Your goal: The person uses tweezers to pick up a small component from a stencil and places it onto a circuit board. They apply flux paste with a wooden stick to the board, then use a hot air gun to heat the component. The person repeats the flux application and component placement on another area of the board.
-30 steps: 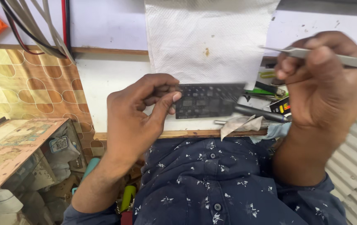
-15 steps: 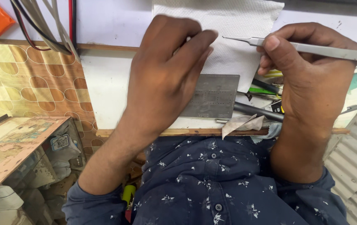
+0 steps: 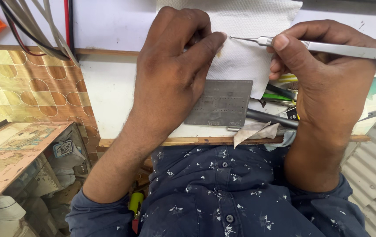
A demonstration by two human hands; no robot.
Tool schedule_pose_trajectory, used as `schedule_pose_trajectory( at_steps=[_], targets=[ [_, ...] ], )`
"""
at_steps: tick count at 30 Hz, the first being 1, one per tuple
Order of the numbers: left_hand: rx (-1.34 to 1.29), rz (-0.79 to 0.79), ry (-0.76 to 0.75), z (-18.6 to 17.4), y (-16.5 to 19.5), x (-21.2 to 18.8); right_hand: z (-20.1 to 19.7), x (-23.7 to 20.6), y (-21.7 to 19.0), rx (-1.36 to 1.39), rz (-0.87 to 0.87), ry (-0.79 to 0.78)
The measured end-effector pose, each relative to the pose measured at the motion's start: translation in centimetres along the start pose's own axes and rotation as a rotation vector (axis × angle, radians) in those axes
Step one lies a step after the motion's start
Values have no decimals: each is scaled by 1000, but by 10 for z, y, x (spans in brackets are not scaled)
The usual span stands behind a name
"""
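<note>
Two hands meet over a white paper towel at the back of a pale work surface.

The left hand [image 3: 174, 66] curls its fingers narrowly and presses on the paper towel [image 3: 240, 66], thumb tip just beside the point of the metal tweezers [image 3: 328, 47] pinched in the right hand [image 3: 324, 83]. A flat grey metal stencil plate [image 3: 220, 103] lies on the surface [image 3: 113, 96] just below the towel, between both wrists. Cables [image 3: 34, 30] hang at the far left.

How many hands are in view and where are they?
2. The left hand rests on the white paper towel; the right hand grips metal tweezers beside it. None seem hidden.
</note>
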State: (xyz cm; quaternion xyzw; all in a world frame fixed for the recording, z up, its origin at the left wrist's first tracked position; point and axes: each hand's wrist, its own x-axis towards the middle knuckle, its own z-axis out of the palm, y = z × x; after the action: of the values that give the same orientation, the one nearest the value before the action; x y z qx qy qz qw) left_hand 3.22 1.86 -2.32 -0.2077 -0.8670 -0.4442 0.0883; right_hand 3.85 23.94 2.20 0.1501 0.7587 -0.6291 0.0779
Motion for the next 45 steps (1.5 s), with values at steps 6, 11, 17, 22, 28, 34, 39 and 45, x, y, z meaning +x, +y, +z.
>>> schedule_pose_trajectory(
  at_steps=[6,11,17,22,28,34,39,45],
  targets=[
    [-17,-23,-4,-2,2,1,-1,0,2,-19,-3,3],
    [-11,-28,-6,-1,2,1,-6,-1,8,31,-18,-30],
    [-11,-33,-24,-2,2,1,-11,1,14,45,-49,-53],
    [5,-26,-45,0,2,1,-12,1,16,37,-46,-40],
    [14,-27,-47,1,1,0,-11,4,17,-42,-50,-29],
    [27,-22,-58,0,2,-1,-10,5,17,-59,-51,-36],
    [44,-15,-79,-1,3,-1,-10,5,18,-51,-49,-28],
    [61,3,-87,-1,2,0,-11,2,20,-25,-49,-15]
  ],
)
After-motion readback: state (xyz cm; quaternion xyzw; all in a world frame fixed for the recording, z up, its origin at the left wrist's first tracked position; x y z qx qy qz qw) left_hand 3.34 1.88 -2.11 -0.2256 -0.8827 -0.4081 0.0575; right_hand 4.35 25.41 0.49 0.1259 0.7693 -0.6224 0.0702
